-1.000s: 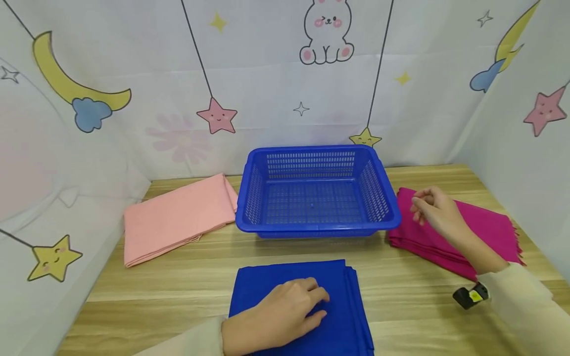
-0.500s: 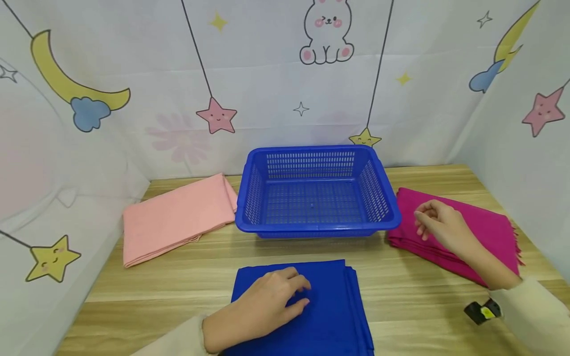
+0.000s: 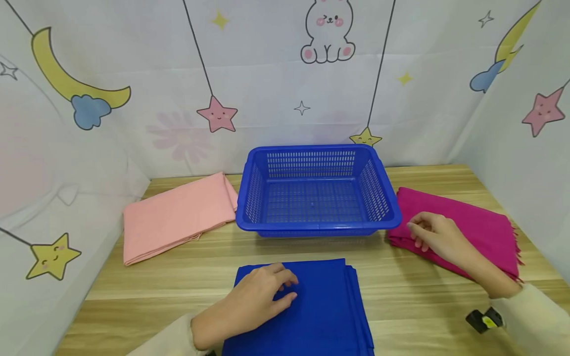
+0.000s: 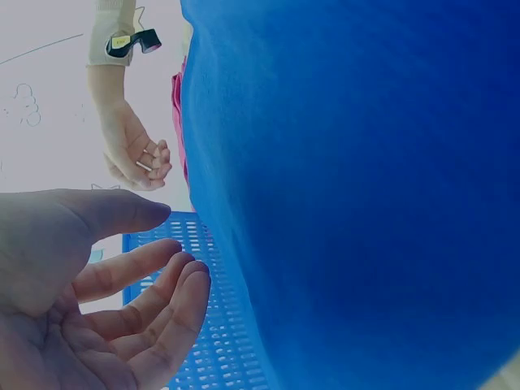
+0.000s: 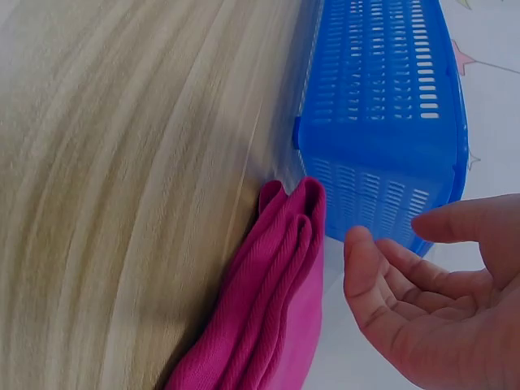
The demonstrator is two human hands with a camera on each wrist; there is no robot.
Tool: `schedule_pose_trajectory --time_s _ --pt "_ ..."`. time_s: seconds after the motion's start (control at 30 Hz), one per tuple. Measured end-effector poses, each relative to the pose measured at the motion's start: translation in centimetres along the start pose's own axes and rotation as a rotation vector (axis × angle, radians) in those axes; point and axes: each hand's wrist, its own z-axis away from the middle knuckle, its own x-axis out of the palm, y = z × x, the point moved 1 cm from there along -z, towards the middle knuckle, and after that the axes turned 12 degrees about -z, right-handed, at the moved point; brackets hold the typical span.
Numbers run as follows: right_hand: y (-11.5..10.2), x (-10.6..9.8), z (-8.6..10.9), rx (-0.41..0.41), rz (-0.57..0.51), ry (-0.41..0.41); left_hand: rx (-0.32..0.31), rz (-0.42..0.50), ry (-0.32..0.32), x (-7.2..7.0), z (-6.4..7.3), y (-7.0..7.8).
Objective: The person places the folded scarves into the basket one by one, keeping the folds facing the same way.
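Observation:
In the head view a folded blue cloth [image 3: 316, 306] lies at the front of the table, and my left hand [image 3: 256, 299] hovers over its left part with fingers loosely bent and nothing in them. The left wrist view shows that hand [image 4: 106, 301] apart from the cloth. My right hand [image 3: 445, 242] hangs above the near edge of a folded magenta cloth [image 3: 472, 222] with fringed ends. Its fingers are loosely curled and hold nothing; the right wrist view shows a gap between this hand [image 5: 439, 292] and the cloth [image 5: 280, 301].
A blue perforated plastic basket [image 3: 318, 226] stands at the back middle of the wooden table [image 3: 169, 291]. A folded pink cloth [image 3: 178, 217] lies to its left. Behind and at both sides hangs a white printed curtain [image 3: 267, 74].
My left hand has shifted left across the blue cloth. The right hand has come slightly nearer to me over the magenta cloth. Cloths and basket stay in place.

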Motion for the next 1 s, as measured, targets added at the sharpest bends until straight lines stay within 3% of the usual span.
schedule_pose_trajectory --time_s 0.33,0.73,1.0 --pt "-0.5 1.1 0.6 -0.006 -0.021 -0.052 -0.019 -0.013 0.063 -0.3 0.5 -1.0" --pt "-1.5 2.6 1.3 -0.011 -0.086 -0.114 -0.103 -0.043 0.066 -0.9 1.4 -2.0" --pt "-1.8 4.1 1.5 -0.004 -0.163 -0.183 -0.134 -0.062 0.119 -1.3 1.7 -2.5"
